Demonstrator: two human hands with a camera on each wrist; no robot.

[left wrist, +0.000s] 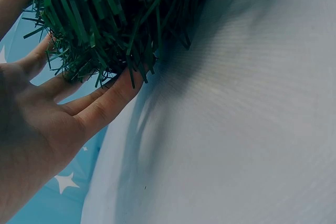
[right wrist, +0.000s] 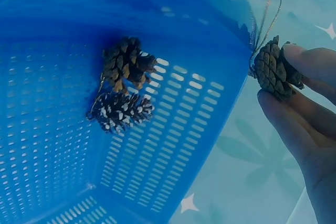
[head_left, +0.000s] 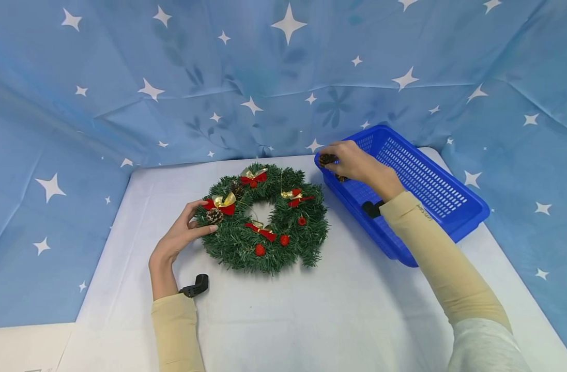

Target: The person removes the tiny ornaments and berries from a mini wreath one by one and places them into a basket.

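A green wreath (head_left: 283, 258) with red-and-gold bows, red berries and a couple of pine cones lies on the white table. My left hand (head_left: 183, 232) grips its left edge, thumb and a finger by a snow-tipped pine cone (head_left: 214, 216). In the left wrist view, the fingers of that hand (left wrist: 58, 108) reach around the wreath's green needles (left wrist: 121, 24). Between thumb and fingers, my right hand (head_left: 353, 163) pinches a brown pine cone (right wrist: 274, 69) with a thin string loop, at the far left corner of the blue basket (right wrist: 220, 40).
Inside the basket lie a brown pine cone (right wrist: 126, 64) and a white-tipped one (right wrist: 123, 111). The long basket (head_left: 469, 212) stands at a slant to the wreath's right. A blue starry cloth (head_left: 246, 67) hangs behind the white tabletop (head_left: 311, 320).
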